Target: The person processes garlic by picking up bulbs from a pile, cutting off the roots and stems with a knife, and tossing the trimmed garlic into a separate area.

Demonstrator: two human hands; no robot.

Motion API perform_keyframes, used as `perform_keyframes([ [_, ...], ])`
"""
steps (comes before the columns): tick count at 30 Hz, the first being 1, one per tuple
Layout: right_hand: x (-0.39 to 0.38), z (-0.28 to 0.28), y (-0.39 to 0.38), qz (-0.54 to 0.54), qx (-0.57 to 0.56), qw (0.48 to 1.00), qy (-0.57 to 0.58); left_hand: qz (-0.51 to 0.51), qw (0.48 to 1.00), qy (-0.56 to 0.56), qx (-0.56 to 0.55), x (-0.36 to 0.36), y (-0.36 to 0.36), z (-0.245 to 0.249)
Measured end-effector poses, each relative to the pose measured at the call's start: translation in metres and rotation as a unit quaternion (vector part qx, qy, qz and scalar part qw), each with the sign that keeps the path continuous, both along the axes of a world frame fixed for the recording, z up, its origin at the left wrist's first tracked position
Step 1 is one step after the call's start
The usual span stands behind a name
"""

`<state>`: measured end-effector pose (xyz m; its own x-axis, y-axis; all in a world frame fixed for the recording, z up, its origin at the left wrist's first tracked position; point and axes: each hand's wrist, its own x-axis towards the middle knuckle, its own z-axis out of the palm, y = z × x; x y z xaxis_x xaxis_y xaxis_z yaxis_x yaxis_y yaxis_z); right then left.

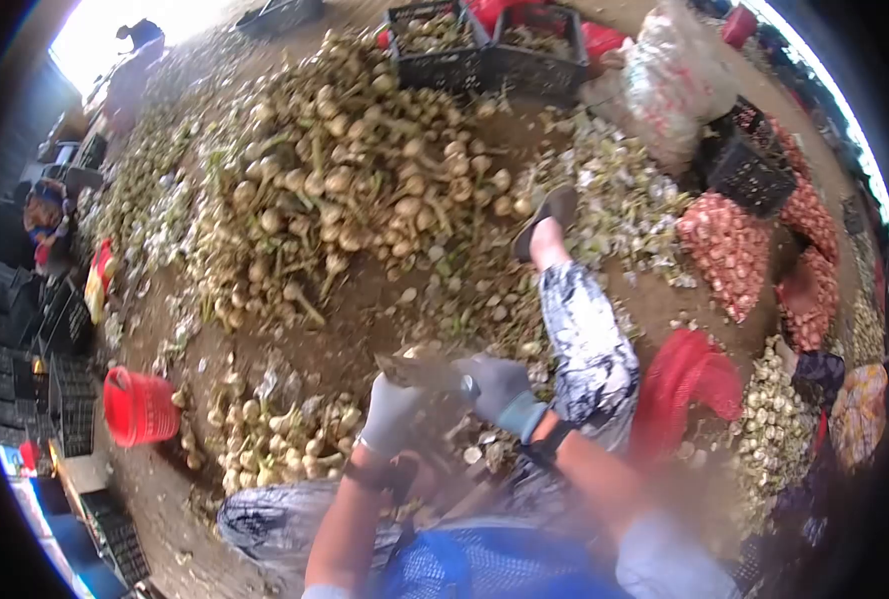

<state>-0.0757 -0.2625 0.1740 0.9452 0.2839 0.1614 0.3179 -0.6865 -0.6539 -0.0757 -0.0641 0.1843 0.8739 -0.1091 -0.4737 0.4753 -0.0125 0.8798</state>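
Observation:
Both my hands wear pale grey gloves and meet in front of my lap. My left hand (393,411) is closed around a garlic stalk (415,371), which is blurred. Close beside it, my right hand (499,389) is closed, with something thin and metallic near its fingers that I cannot make out. Ahead lies a big heap of garlic bulbs with stalks (335,180). Trimmed bulbs (285,439) lie in a smaller pile to the left of my hands. A blue mesh cloth (494,564) covers my lap.
A red bucket (140,407) stands left. Black crates (435,65) sit beyond the heap. Filled red net bags (726,250), a white sack (664,85) and red netting (682,389) are on the right. Another person (47,215) is at the far left; my outstretched leg (589,339) lies ahead.

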Motion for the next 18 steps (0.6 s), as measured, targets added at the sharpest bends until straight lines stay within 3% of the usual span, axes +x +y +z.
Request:
perform_keyframes([
  [2,0.002,0.007,0.002,0.023,-0.042,0.998,-0.028,0.012,0.989,-0.101,-0.11,0.0,-0.001,0.002],
  [6,0.008,0.016,0.011,0.049,-0.097,0.994,-0.012,0.035,0.98,0.038,-0.193,0.001,0.011,0.013],
  [10,0.011,0.003,0.016,0.043,-0.096,0.994,-0.026,0.033,0.98,0.031,-0.192,0.003,0.019,0.001],
  [13,0.01,0.003,0.02,0.037,-0.09,0.995,-0.008,-0.004,0.99,-0.031,-0.137,0.003,0.025,0.001],
  [14,0.011,-0.005,0.019,0.036,-0.088,0.995,-0.004,-0.028,0.999,-0.019,-0.018,0.006,0.025,0.011],
  [15,0.014,-0.017,0.014,-0.01,-0.087,0.99,0.111,-0.053,0.994,-0.008,0.099,0.009,0.021,0.025],
  [16,0.018,-0.027,0.005,-0.055,-0.085,0.97,0.222,-0.046,0.996,-0.025,0.069,0.008,0.014,0.045],
  [17,0.025,-0.031,-0.004,-0.07,-0.181,0.945,0.262,-0.048,0.996,-0.028,0.07,0.01,0.011,0.051],
  [18,0.022,-0.034,-0.008,-0.083,-0.145,0.948,0.27,-0.042,0.995,-0.064,0.068,0.009,0.011,0.055],
])
